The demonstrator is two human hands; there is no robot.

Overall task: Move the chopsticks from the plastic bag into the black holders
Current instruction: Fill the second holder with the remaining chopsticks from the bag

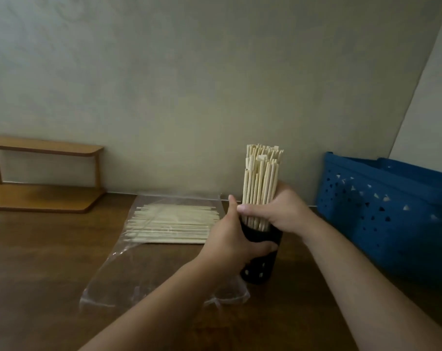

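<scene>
Your left grip (230, 239) wraps the black holder (261, 257) on the counter (50, 262); your right grip (278, 211) clasps the upright chopstick bundle (261, 178) standing in it. Right sits a blue basket (386, 211), far left a wooden shelf (42, 178). Between, the plastic bag (144, 262) holds loose chopsticks (171, 225) lying sideways.

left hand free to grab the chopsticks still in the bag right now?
Probably not yet. The left hand grips the black holder, steadying it while the right hand holds a bundle in it. The bagged chopsticks lie close to its left, nothing between.
</scene>
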